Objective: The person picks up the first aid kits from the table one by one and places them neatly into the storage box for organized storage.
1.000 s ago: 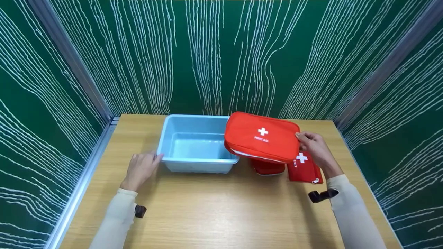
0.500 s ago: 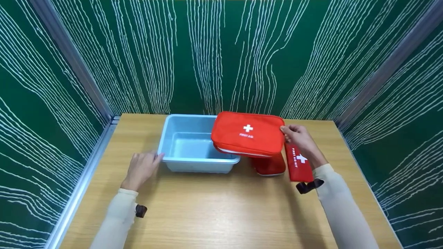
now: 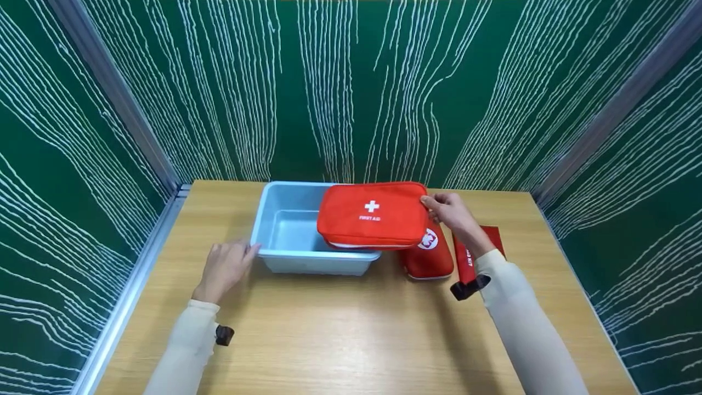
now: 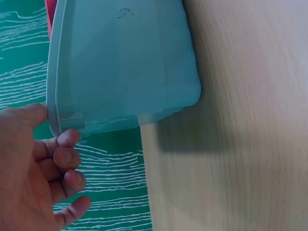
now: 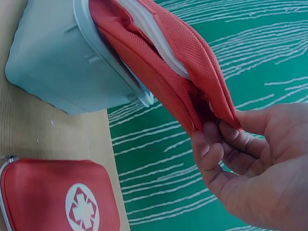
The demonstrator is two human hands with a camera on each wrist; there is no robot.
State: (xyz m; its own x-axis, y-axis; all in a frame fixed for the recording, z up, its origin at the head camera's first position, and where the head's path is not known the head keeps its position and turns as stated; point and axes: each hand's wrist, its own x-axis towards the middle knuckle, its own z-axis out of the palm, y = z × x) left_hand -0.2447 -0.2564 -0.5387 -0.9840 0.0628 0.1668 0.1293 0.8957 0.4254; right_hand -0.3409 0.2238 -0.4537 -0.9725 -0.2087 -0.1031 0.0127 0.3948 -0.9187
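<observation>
"Right grip (image 3: 449, 211)?"
"Pinched the red bag (image 3: 373, 222) by one end; it stretched leftward from there, lengthwise, partly over the tub (image 3: 317, 265)."
"Left grip (image 3: 226, 269)?"
"Pinched tub, farther from bag."

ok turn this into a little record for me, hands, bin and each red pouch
left hand: pinches the blue bin by its rim
right hand: grips the FIRST AID pouch by its right end
FIRST AID pouch: over the bin's right part; rim contact unclear
round-emblem pouch: on the table, right of the bin
flat red pouch: on the table, partly hidden by the right arm
</observation>
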